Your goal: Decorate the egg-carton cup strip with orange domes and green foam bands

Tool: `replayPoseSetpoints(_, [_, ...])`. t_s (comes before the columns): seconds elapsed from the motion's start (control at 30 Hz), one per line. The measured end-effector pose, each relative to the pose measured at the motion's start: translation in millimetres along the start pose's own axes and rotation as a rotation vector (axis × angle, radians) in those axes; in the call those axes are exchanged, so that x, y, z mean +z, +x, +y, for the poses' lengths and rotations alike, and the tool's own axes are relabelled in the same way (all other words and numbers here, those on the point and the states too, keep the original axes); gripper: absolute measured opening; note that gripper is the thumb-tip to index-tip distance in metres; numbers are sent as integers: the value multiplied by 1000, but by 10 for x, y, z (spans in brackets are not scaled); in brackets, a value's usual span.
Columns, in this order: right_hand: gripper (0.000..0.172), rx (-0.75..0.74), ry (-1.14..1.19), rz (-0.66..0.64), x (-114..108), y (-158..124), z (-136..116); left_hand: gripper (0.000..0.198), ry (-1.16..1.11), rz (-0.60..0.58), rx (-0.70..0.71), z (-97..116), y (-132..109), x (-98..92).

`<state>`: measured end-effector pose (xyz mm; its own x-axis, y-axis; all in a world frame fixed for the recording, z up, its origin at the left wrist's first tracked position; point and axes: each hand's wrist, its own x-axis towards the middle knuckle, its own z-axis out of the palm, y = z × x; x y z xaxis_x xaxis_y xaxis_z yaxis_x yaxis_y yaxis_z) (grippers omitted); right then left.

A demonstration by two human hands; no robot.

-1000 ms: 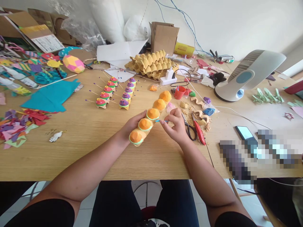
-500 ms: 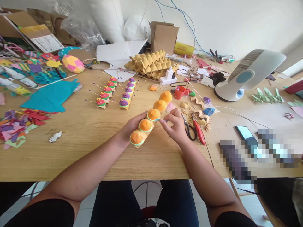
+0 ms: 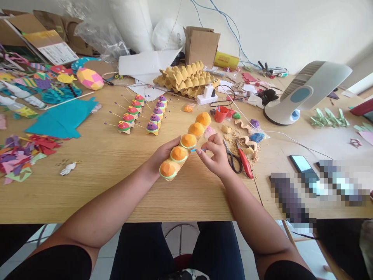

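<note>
My left hand point(image 3: 163, 157) grips a strip of egg carton point(image 3: 183, 149) from its left side, holding it tilted above the table. Orange clay covers its bumps, and pale green bands run round the lower edges of the nearer three. In my right hand point(image 3: 215, 153) a small blue stick point(image 3: 196, 150) is pinched between thumb and fingers, its tip at the strip's right side by the middle bump. Beyond stand two finished-looking strips, one red and green point(image 3: 128, 117), one purple point(image 3: 155, 116), with pins stuck in them.
Scissors point(image 3: 234, 160) and a red utility knife point(image 3: 244, 159) lie right of my right hand, among carton scraps. Behind are a red cup point(image 3: 221, 114), stacked egg trays point(image 3: 186, 77) and a white fan point(image 3: 300, 97). Coloured paper scraps point(image 3: 26, 153) lie at left.
The blue stick's tip has shifted slightly down and away from the middle bump's green band. The strip has moved a touch to the left; my right hand is nearly still.
</note>
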<state>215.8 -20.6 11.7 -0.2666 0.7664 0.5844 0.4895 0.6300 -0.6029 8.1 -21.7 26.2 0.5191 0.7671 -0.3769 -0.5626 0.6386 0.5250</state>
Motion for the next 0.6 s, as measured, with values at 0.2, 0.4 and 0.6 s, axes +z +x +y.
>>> replayPoseSetpoints(0.2, [27, -34, 36, -39, 12, -2, -10, 28, 9, -17, -27, 30, 2, -21])
replayPoseSetpoints(0.4, [25, 11, -61, 26, 46, -7, 50, 27, -2, 7, -33, 7, 3, 41])
replayPoseSetpoints(0.6, [23, -6, -103, 58, 69, -22, 43, 26, 15, 2, 10, -36, 48, 30])
